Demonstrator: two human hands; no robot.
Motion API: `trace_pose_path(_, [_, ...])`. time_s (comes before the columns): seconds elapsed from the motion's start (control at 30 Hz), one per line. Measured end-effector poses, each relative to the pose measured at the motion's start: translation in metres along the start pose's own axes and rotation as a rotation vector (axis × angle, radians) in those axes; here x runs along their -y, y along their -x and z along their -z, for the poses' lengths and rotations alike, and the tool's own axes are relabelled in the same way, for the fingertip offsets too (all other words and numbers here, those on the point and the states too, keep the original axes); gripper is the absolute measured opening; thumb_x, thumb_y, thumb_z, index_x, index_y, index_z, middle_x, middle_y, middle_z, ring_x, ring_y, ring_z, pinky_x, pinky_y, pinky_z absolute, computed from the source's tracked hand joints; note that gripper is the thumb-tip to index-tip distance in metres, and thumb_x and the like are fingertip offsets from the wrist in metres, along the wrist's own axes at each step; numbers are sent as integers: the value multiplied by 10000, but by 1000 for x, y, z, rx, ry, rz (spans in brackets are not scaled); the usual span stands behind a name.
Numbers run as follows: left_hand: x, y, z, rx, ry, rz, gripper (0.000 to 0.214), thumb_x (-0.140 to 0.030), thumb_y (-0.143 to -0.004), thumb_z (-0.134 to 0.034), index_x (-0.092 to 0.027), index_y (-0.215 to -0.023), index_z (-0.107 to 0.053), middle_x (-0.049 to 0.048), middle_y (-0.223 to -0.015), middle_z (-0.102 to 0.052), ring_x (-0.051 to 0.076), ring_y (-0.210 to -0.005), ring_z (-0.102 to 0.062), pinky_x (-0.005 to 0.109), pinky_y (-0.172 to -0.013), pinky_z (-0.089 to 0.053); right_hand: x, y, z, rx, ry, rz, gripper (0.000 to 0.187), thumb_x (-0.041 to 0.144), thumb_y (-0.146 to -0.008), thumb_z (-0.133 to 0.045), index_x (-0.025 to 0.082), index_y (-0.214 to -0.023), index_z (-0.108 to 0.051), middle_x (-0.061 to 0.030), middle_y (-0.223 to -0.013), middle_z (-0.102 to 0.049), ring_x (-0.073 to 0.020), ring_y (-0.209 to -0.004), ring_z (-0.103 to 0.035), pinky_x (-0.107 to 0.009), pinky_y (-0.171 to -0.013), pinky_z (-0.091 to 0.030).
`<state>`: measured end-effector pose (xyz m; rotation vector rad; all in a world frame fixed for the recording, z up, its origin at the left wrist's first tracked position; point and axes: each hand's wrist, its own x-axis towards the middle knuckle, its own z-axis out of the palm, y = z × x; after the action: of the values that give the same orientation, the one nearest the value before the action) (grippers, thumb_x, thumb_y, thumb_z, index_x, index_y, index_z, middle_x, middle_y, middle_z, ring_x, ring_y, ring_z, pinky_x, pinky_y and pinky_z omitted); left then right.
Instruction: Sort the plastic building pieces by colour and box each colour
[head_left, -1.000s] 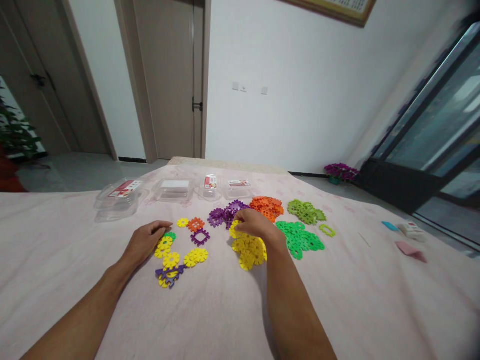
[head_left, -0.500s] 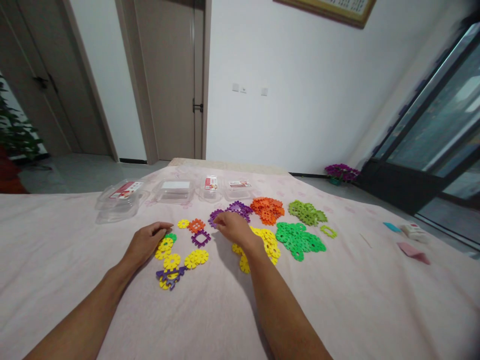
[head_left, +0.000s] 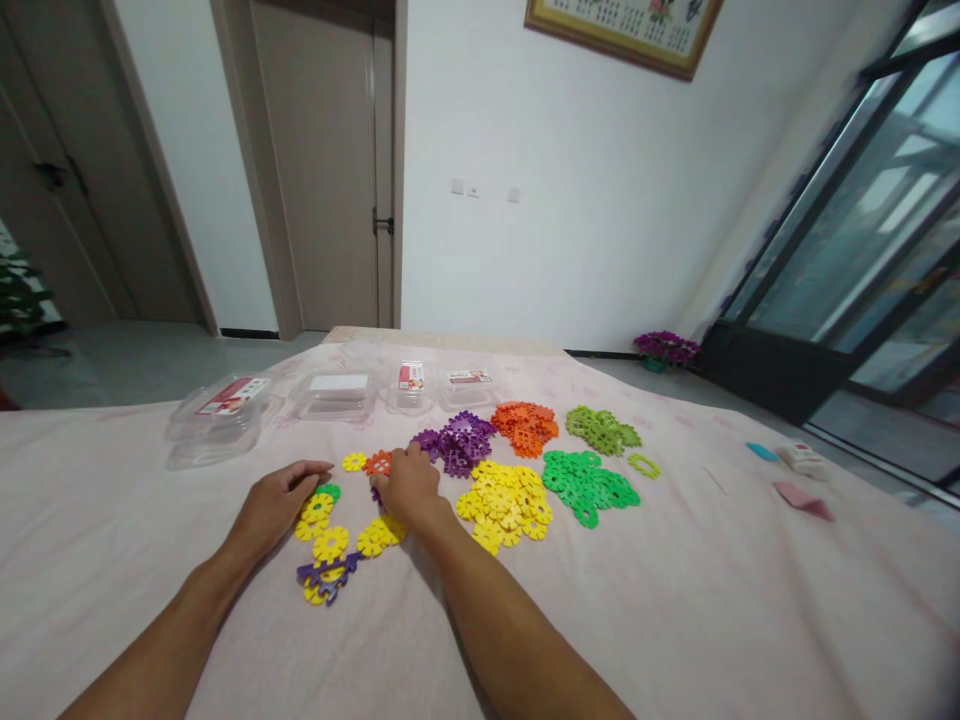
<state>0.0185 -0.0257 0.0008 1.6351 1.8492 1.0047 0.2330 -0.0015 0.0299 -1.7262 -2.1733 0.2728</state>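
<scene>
My left hand [head_left: 276, 508] lies on the cloth at the left, thumb and fingers apart, its tips beside a green disc [head_left: 328, 492]. Below it a chain of yellow flower-shaped discs [head_left: 330, 544] runs down to dark purple toothed pieces [head_left: 328, 574]. My right hand [head_left: 411, 490] is closed over a purple toothed piece [head_left: 377, 495], which it mostly covers. Against its fingertips sits an orange square piece [head_left: 378, 463], with a small yellow disc [head_left: 355, 462] to the left. A short row of yellow discs [head_left: 379, 537] lies below the right hand.
Loose pieces lie in purple [head_left: 463, 445], orange [head_left: 525, 428], yellow [head_left: 506, 505], green [head_left: 589, 485] and light green [head_left: 601, 430] piles. Clear plastic boxes [head_left: 334, 400] stand behind. At the right are a white box [head_left: 802, 460] and a pink cloth [head_left: 804, 500].
My right hand has moved left, from the edge of the purple pile onto the separate purple piece beside the orange square. The left hand stays by the green disc. The view has shifted slightly.
</scene>
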Motion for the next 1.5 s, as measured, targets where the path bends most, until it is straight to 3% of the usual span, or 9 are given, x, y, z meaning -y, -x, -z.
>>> trace_pose_path(0.27, [-1, 0, 1, -12, -42, 6, 405, -482, -811, -534, -240, -1063, -739, 18, -1065, -771, 217, -946, -696, 250, -758, -501, -10, -5, -10, -101, -242, -61, 519, 448, -719, -748, 207, -1151, -595, -108, -1171, -622, -264, -1050, -602, -357, -821, -461])
trace_pose_path(0.37, [2, -2, 1, -10, -42, -4, 403, -477, -818, -527, -240, -1063, -741, 25, -1074, -772, 222, -974, -700, 245, -761, -509, -16, -7, -8, -157, -319, -60, 417, 402, -697, -778, 229, -1046, -630, -53, -1041, -681, -231, -965, -623, -322, -776, -442])
trace_pose_path(0.57, [3, -3, 1, -16, -81, -21, 414, -484, -808, -528, -247, -1063, -751, 26, -1075, -772, 241, -965, -704, 260, -735, -520, -36, -19, 26, -188, -648, -28, 108, 264, -754, -708, 203, -813, -641, 26, -755, -670, -136, -710, -608, -239, -645, -410])
trace_pose_path(0.73, [0, 0, 2, -28, -81, -17, 407, -486, -799, -533, -259, -1052, -756, 16, -1068, -774, 234, -936, -708, 254, -713, -521, -77, -23, 60, -401, -848, -106, 157, 323, -758, -666, 193, -834, -623, 26, -715, -646, -136, -654, -597, -241, -614, -457])
trace_pose_path(0.9, [3, -2, 1, -13, -79, -9, 409, -485, -807, -525, -258, -1061, -751, 21, -1069, -773, 237, -954, -703, 269, -765, -523, -101, -15, 65, -320, -1210, -304, 276, 405, -746, -669, 197, -862, -529, 59, -620, -582, -110, -472, -545, -216, -430, -432])
trace_pose_path(1.13, [-15, 8, 3, -61, 3, -67, 423, -496, -831, -526, -234, -1091, -732, 61, -1168, -737, 258, -1072, -664, 348, -965, -483, -62, 0, 53, -94, -1467, -245, 358, 416, -720, -753, 190, -842, -503, 49, -606, -615, -93, -475, -586, -191, -439, -501])
trace_pose_path(1.23, [-31, 15, -2, -4, 73, -161, 507, -544, -799, -598, -235, -1189, -695, 70, -1303, -672, 274, -1201, -600, 403, -1085, -406, -40, 9, 44, 0, -1509, -232, 352, 396, -726, -762, 183, -855, -514, 44, -615, -626, -100, -490, -612, -197, -450, -525])
trace_pose_path(1.4, [-45, 23, -18, 164, 87, -237, 504, -573, -775, -635, -206, -1104, -741, 93, -1138, -743, 296, -1065, -664, 389, -978, -489, -17, 19, 24, 113, -1552, -205, 372, 399, -733, -765, 190, -883, -497, 52, -613, -624, -106, -464, -615, -203, -438, -524])
trace_pose_path(1.5, [-43, 25, -21, 129, 65, -180, 465, -585, -809, -582, -200, -991, -770, 68, -1007, -775, 283, -955, -694, 363, -897, -518, -21, 14, 23, 4, -1555, -209, 379, 400, -721, -768, 197, -877, -489, 67, -592, -598, -110, -460, -610, -213, -446, -528])
